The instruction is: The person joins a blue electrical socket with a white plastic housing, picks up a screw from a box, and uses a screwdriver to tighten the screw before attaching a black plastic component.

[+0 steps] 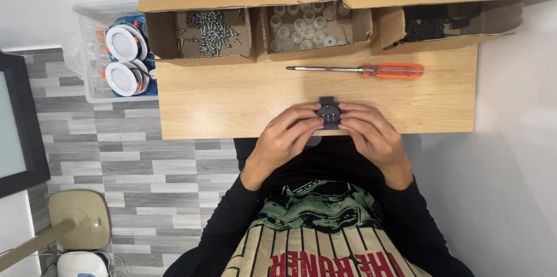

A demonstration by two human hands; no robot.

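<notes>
overhead view from a head-worn camera, looking down at a person seated at a light wooden table [232, 103]. both bare hands meet at the near edge of the table, holding one small dark round part [326, 113] between them. the left hand [284, 137] curls around the part from the left, fingertips pinching its rim. the right hand [371, 135] closes on it from the right in the same way. the part sits on a small blue piece that shows just above and below it; finer detail is too small to tell.

beyond the hands, a screwdriver [360, 70] with an orange handle lies flat on the table, its tip pointing left, well apart from the hands. along the far edge stand three open cardboard boxes: the left box [200, 50] holds loose metal screws [210, 33], the middle box [316, 50] holds small white round caps [301, 27], and the right box [447, 39] holds black parts [432, 24].

to the left of the table, a clear plastic bin [93, 88] holds round white light fittings [123, 59]. the floor has grey wood-look tiles [116, 155]. the person wears black long sleeves.
</notes>
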